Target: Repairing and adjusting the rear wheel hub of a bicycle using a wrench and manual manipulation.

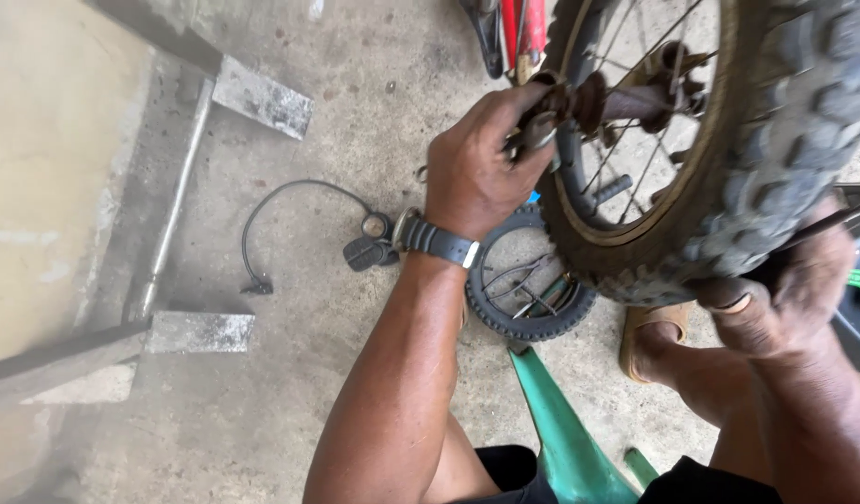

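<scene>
A bicycle wheel (pixel 728 168) with a knobby black tyre and a rusty rim fills the upper right. My left hand (pixel 476 159), with a dark watch on its wrist, is closed on a metal tool (pixel 534 133) at the rusty hub and axle (pixel 598 98). My right hand (pixel 789 289) grips the tyre's lower right edge, with the thumb pressed on the tread. Spokes run from the hub to the rim.
A small black wheel (pixel 528 280) lies on the concrete floor under my left wrist. A floor pump's hose and foot (pixel 290 229) lie to the left, beside a concrete step (pixel 201 331). A green frame part (pixel 565 429) and my sandalled foot (pixel 649 341) are below.
</scene>
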